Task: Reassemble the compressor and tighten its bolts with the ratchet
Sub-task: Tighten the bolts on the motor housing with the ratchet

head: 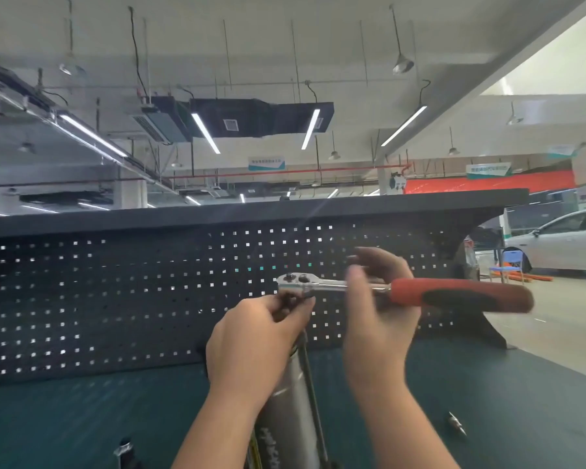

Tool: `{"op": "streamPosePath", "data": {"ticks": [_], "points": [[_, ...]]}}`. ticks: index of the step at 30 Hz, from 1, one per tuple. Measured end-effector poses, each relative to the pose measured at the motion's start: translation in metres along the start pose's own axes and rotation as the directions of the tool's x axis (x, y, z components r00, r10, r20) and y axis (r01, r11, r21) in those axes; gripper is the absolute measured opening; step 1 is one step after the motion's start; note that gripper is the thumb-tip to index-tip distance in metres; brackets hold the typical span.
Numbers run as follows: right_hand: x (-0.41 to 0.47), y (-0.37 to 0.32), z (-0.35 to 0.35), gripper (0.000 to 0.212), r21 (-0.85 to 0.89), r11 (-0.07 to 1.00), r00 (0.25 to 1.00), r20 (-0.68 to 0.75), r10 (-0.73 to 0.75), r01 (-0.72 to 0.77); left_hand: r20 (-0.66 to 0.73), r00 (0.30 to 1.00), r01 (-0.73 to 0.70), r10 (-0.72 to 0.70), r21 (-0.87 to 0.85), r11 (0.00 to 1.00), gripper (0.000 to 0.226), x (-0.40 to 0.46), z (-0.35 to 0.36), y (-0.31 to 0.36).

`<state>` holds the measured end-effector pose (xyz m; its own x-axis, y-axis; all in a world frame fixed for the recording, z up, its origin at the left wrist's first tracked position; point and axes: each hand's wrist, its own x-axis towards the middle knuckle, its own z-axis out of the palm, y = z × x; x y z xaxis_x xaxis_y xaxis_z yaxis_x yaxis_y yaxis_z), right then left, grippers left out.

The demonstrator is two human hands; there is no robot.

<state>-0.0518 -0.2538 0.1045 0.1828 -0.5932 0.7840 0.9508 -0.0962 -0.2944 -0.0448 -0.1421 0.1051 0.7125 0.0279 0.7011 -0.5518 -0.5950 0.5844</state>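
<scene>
Both hands up in front of the pegboard (115,299), above the bench.

Right hand (379,313): curled round the ratchet (403,291) at the bare metal shank, just ahead of the red/black grip. Thumb in front of the shank, fingers behind and partly spread, so a loose wrap, not a tight fist. Blurred; can't tell how firm the hold is. Ratchet lies roughly level, head to the left, handle sticking out right past the hand.

Left hand (254,336): fingers pinched shut at the underside of the ratchet head, round something small and dark. Looks like a socket or bolt, too blurred to say which. Fingertips touch the head or sit right under it.

Compressor (291,401): grey cylinder body, standing on the green bench mat (82,418), directly below the left hand and partly hidden by the left wrist. Top end rises to just under the ratchet head; contact not visible. A thin dark rod (313,394) runs down its right side.

Also on the mat: 1 small metal part (455,423) to the right, well apart from the cylinder; 1 more metal piece (124,446) at the lower left edge, unclear what.

Background: white car (562,242) far right, ceiling strip lights (205,132) on.
</scene>
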Motion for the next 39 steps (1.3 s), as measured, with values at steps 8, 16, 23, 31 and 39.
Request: {"op": "streamPosePath", "data": {"ticks": [8,16,23,31,39], "points": [[-0.002,-0.011,0.011,0.010,-0.203,0.830,0.825,0.371,-0.425,0.519,-0.003,0.996,-0.084,0.084,0.016,0.996,0.039,0.001,0.001,-0.004],[0.037,0.020,-0.032,0.017,0.129,0.664,0.676,0.122,0.727,-0.737,0.055,0.997,-0.056,0.058,-0.038,0.998,0.026,0.002,0.003,-0.004],[-0.001,0.010,0.008,0.037,0.185,0.951,0.947,-0.162,0.276,-0.246,0.044,0.998,-0.033,0.038,-0.116,0.993,0.033,0.003,0.003,-0.005],[-0.011,0.000,0.016,0.047,-0.149,0.975,0.986,0.029,-0.163,0.166,0.079,0.994,-0.057,0.070,-0.152,0.987,0.021,0.006,0.001,-0.001],[-0.015,0.000,0.014,0.056,-0.411,0.884,0.966,0.217,-0.141,0.221,0.151,0.979,-0.106,0.139,-0.210,0.972,0.025,0.004,-0.007,-0.002]]}}
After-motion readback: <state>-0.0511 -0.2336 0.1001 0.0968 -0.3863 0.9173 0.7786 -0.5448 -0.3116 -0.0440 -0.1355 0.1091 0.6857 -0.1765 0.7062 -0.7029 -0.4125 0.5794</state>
